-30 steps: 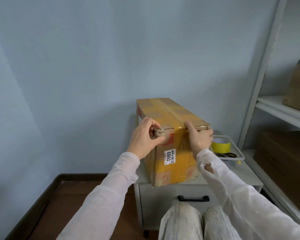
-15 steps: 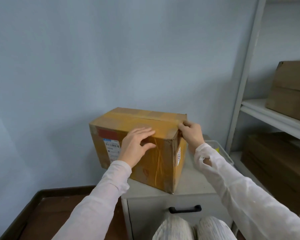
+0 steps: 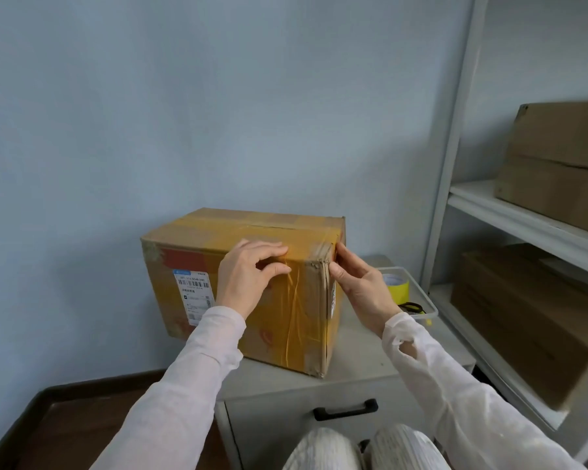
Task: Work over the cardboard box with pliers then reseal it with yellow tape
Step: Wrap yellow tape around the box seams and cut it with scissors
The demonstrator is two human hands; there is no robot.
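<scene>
Cardboard box (image 3: 296, 320), closed and heavily taped, standing on a grey cabinet (image 3: 370, 351) with its long axis running left to right and its near right corner turned toward the person. Shipping label (image 3: 195, 296) on the left part of the box's front face. Left hand (image 3: 245, 283) at the box's upper front edge, fingers bent over it and thumb on the front face; whether it pinches loose tape or only presses cannot be told. Right hand (image 3: 364, 286) at the box's upper near right corner, thumb and forefinger nipping the worn corner edge. Clear tray (image 3: 428, 308) just right of the box on the same cabinet, holding the yellow tape (image 3: 398, 288) roll and a dark, yellow-tipped tool, probably the pliers (image 3: 412, 307), mostly hidden. Shelving with further cartons (image 3: 554, 157) well right of the box. Both tools lie on the box's right side, so the right hand is judged much the nearer for fetching them; neither is yet picked up.
</scene>
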